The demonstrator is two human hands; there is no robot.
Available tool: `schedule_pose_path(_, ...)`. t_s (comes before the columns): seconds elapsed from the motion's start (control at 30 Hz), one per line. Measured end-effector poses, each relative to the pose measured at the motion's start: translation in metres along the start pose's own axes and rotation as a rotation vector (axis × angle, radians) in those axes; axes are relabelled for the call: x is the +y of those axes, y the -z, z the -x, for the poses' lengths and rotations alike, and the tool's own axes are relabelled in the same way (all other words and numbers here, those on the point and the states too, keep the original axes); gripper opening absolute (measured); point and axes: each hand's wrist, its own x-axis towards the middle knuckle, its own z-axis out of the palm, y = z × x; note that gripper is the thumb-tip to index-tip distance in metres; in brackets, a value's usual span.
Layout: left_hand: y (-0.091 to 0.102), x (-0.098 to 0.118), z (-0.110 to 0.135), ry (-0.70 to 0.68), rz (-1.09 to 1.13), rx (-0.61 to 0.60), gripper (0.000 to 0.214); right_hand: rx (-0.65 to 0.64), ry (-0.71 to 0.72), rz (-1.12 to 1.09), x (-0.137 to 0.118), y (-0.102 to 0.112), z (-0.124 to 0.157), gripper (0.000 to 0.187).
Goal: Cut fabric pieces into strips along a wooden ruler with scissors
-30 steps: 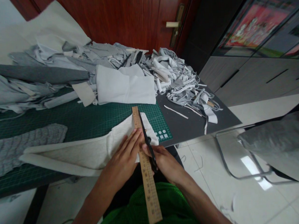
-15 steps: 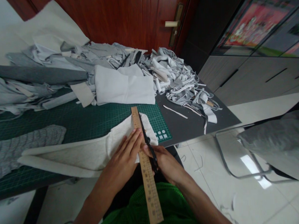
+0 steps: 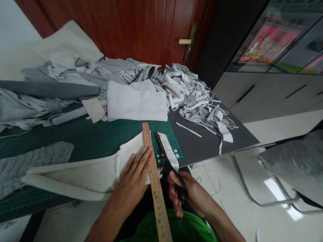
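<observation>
Wood-grained door far beyond the fingers; grey desk and green cutting mat below. Left hand spread palm-down, forearm angled in from lower left, its fingers extended, unclenched and pressed on cream fabric right beside wooden ruler. Fabric laid flat across the mat beneath those fingers and off to their left. Narrow white strip placed just beyond the ruler, right of the same fingers. Ruler set over the fabric, far end on the mat, near end projecting past the desk edge toward the person's body. Right hand held apart from the ruler, wrist turned, its fingers clenched through the handles of black scissors, blades angled away beside the white strip. Fabric judged soft, light and prone to creeping, so best held flat close to the ruler; ruler judged stiff and light, easily pinned from above. Heap of grey and white fabric scraps and folded white cloth lay beyond the fingers, grey knit piece to their left.
</observation>
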Motion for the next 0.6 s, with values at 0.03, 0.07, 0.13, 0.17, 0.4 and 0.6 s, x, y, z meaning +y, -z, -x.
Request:
schedule_pose_path(0.03, 0.0, -0.001, -0.001, 0.007, 0.005, -0.007, 0.087, -0.008, 0.007, -0.021, -0.001, 0.002, 0.002, 0.062)
schedule_pose_path(0.07, 0.0, -0.001, -0.002, 0.013, 0.009, -0.014, 0.088, -0.02, 0.018, -0.037, -0.002, 0.003, 0.004, 0.06)
schedule_pose_path(0.13, 0.0, -0.003, -0.004, 0.025, 0.015, -0.021, 0.09, -0.061, 0.052, -0.051, -0.004, 0.007, 0.01, 0.056)
schedule_pose_path(0.17, 0.0, -0.004, -0.005, 0.031, 0.018, -0.024, 0.091, -0.085, 0.072, -0.047, -0.005, 0.01, 0.013, 0.054)
schedule_pose_path(0.4, 0.014, -0.023, -0.019, 0.038, 0.105, -0.117, 0.089, -0.045, 0.203, 0.478, -0.046, 0.044, 0.046, 0.05)
schedule_pose_path(0.6, 0.018, -0.057, -0.037, 0.081, 0.15, -0.171, 0.077, 0.648, 0.384, 1.263, -0.092, 0.101, 0.024, 0.034)
